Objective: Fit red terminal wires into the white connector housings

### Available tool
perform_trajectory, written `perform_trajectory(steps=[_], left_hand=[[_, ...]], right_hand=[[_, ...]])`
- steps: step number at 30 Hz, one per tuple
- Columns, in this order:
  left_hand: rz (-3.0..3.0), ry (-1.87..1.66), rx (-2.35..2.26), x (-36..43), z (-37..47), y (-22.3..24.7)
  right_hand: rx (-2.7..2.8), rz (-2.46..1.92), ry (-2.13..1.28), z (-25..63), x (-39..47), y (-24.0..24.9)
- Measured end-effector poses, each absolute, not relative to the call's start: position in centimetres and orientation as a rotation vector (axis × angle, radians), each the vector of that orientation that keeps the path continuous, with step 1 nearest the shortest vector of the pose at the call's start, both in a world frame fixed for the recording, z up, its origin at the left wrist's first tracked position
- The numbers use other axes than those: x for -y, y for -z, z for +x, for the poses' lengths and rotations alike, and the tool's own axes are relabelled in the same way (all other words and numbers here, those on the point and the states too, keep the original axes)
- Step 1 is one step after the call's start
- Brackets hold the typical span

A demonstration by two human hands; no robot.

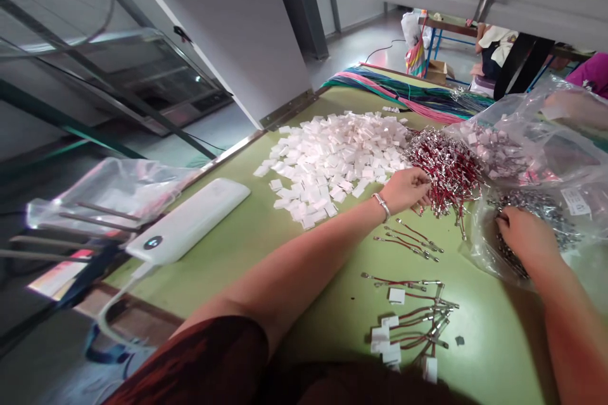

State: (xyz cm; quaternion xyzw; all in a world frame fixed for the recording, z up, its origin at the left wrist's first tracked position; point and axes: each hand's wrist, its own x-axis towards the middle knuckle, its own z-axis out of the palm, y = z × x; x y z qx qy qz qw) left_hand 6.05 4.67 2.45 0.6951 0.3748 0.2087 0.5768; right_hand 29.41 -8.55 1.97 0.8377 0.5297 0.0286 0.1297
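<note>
My left hand (406,191), wearing a silver bracelet (381,207), is at the near left edge of a pile of short red wires with metal terminals (444,164). Its fingers are pinched together against the wires; what lies between them is hidden. My right hand (529,237) reaches into an open clear plastic bag (479,247) of small dark metal parts (515,253). Its fingers are curled among the parts, and their tips are partly hidden. In front of my hands lie several loose red wires (408,243). Nearer me are wires with white plastic housings (392,352) on their ends.
A heap of white housings (337,152) covers the table's middle. Another clear bag (546,133) stands behind the right hand. Bundled coloured wires (403,92) run along the back. A white power bank (190,221) with a cable lies left. A person (496,44) sits in the background.
</note>
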Motion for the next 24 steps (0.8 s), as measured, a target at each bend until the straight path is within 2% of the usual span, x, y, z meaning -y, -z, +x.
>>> perform_trajectory(steps=[4, 7, 10, 15, 18, 22, 24], left_hand=[[1.594, -0.365, -1.056, -5.8, 5.5, -3.0], [2.000, -0.129, -1.202, -6.8, 4.7, -3.9], [2.475, -0.098, -1.303, -6.9, 4.1, -4.8], [2.713, 0.035, -0.676, -5.6, 4.4, -4.5], [2.731, 0.144, -0.718, -5.3, 4.8, -3.6], [2.665, 0.081, -0.669, -5.4, 5.0, -2.9], [2.670, 0.019, -0.585, -5.4, 5.0, -3.0]], right_hand=[[-1.527, 2.458, -0.089, 30.0, 8.7, -1.7], [-1.544, 2.437, -0.104, 30.8, 8.8, -1.5], [-1.583, 2.392, -0.109, 31.3, 8.9, -1.2], [-1.588, 2.430, -0.060, 31.4, 8.9, -1.0], [-1.622, 2.511, -0.104, 31.4, 8.9, -1.2], [-1.777, 2.727, -0.322, 30.9, 9.0, -2.0], [-1.870, 2.867, -0.218, 29.9, 9.0, -2.7]])
